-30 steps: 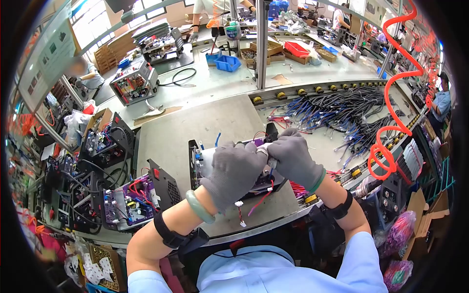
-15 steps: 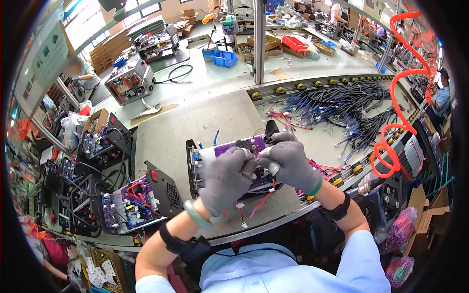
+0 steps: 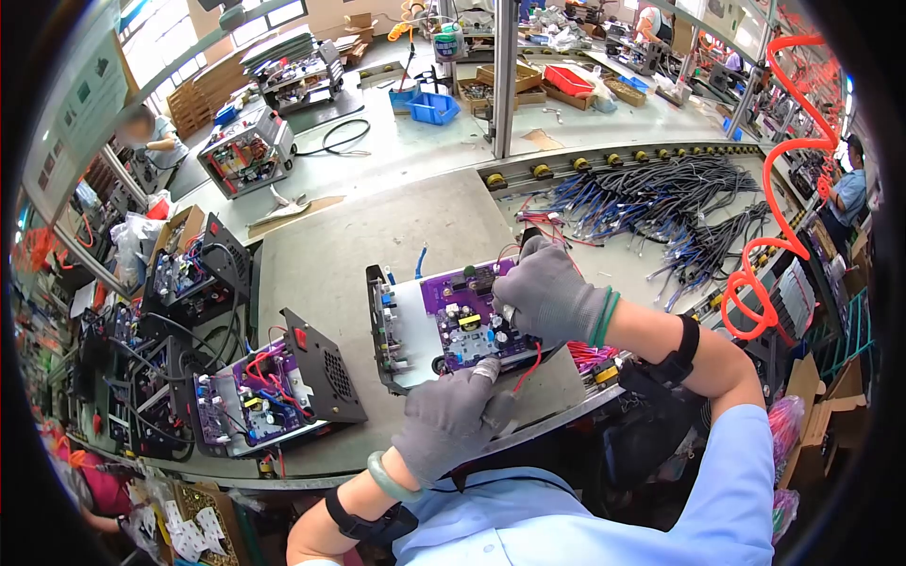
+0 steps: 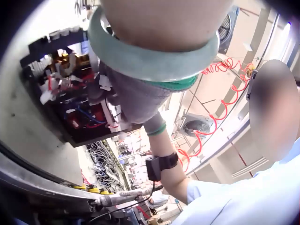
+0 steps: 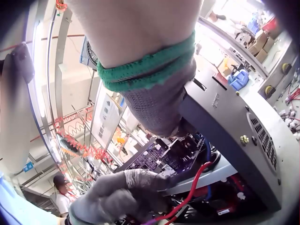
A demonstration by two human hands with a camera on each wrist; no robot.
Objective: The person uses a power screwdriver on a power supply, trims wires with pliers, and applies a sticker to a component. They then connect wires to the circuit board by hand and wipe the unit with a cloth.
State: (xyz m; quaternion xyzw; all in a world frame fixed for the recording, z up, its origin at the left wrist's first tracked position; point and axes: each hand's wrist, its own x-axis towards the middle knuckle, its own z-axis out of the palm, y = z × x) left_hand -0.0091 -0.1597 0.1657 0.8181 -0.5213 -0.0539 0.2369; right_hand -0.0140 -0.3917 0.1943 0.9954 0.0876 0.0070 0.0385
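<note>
An electronics chassis (image 3: pixel 409 325) with a purple circuit board (image 3: pixel 439 294) lies before me. My gloved right hand (image 3: pixel 557 294) bends its fingers over the board's right end, beside the dark vented end panel (image 5: pixel 225 126). Its fingertips are hidden; I cannot tell what they hold. My gloved left hand (image 3: pixel 448 426) is at the chassis's front edge, with one fingertip right at the board's edge. In the right wrist view a red wire (image 5: pixel 194 183) loops out below the panel and passes in front of the left hand. A blue wire (image 3: pixel 421 260) sticks up behind the chassis.
Left of the chassis stands another open unit (image 3: pixel 255 401) with a black vented panel (image 3: pixel 326 373). Bundled black cables (image 3: pixel 661 203) lie at the back right. A coiled red air hose (image 3: pixel 746 307) hangs at the right. A blue bin (image 3: pixel 434 108) stands farther back.
Both hands were together over the board's right half. The left hand has moved down to the chassis's front edge, uncovering the board; the right has stayed at the right end, shifting slightly up.
</note>
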